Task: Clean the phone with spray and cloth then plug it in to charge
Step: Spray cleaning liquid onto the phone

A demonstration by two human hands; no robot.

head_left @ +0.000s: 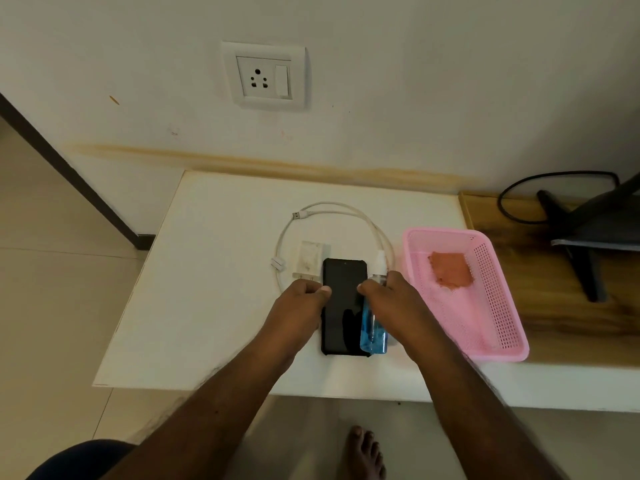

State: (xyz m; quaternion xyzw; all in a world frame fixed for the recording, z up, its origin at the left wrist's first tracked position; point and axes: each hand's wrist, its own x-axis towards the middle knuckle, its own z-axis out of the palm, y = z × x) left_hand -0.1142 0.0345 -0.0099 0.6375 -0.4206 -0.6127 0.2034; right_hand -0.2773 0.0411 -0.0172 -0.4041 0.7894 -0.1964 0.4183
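On white table (pixel 214 306): one phone (pixel 343 306), one spray bottle (pixel 373 327), one cloth (pixel 452 270).

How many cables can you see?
2. A white charging cable lies looped on the white table, behind the phone. A black cable loops on the wooden surface at the right. Others may be hidden.

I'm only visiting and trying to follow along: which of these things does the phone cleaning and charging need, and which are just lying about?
For the job:
phone
spray bottle
orange cloth in the pink basket
charger adapter
white cable
wall socket

Lying about:
black stand
black cord
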